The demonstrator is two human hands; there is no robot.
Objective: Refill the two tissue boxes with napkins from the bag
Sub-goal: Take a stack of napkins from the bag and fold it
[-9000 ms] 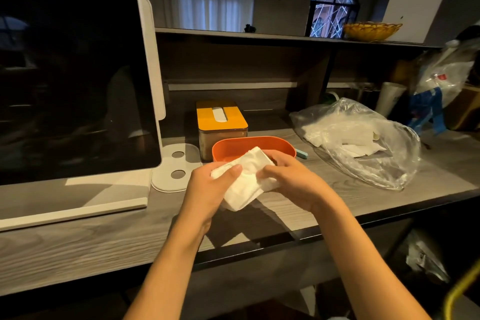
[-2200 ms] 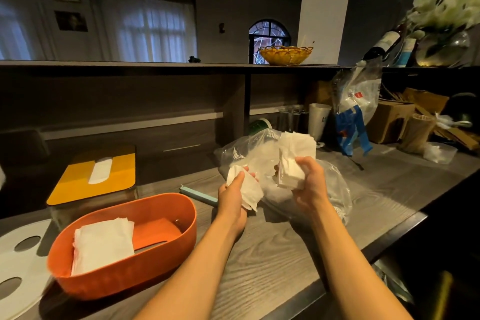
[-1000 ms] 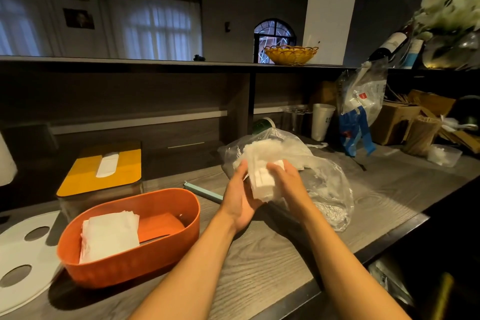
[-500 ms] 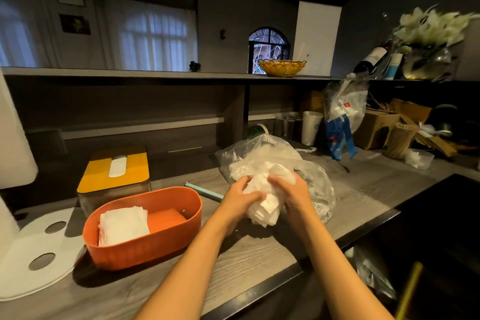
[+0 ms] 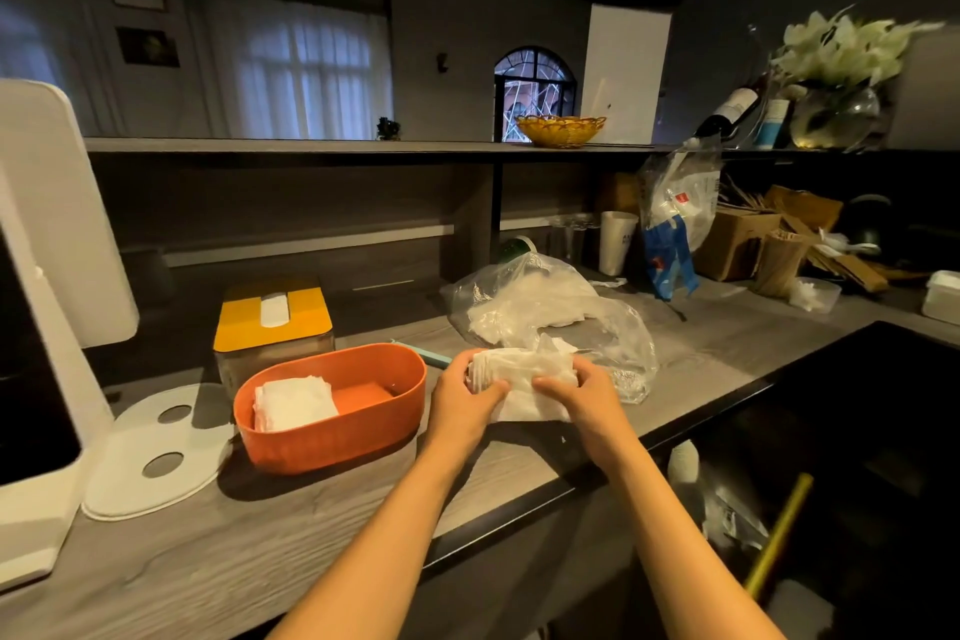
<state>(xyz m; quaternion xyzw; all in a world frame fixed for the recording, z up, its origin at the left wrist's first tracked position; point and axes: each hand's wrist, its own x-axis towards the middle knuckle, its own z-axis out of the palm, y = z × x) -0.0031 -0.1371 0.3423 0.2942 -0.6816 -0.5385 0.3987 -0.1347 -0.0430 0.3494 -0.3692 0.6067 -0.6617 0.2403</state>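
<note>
Midway through the refill, the left hand (image 5: 466, 392) and right hand (image 5: 574, 392) pinch a napkin stack (image 5: 524, 374), seemingly squaring it for the half-filled orange box (image 5: 332, 437).

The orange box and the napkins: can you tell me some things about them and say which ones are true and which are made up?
1. Both hands, left hand and right hand, hold one stack of napkins. True.
2. The orange box is empty. False: a pile of napkins lies in its left end.
3. The yellow-lidded box stands behind the orange box. True.
4. The plastic bag hangs from the shelf. False: it lies on the counter, behind the hands.
</note>
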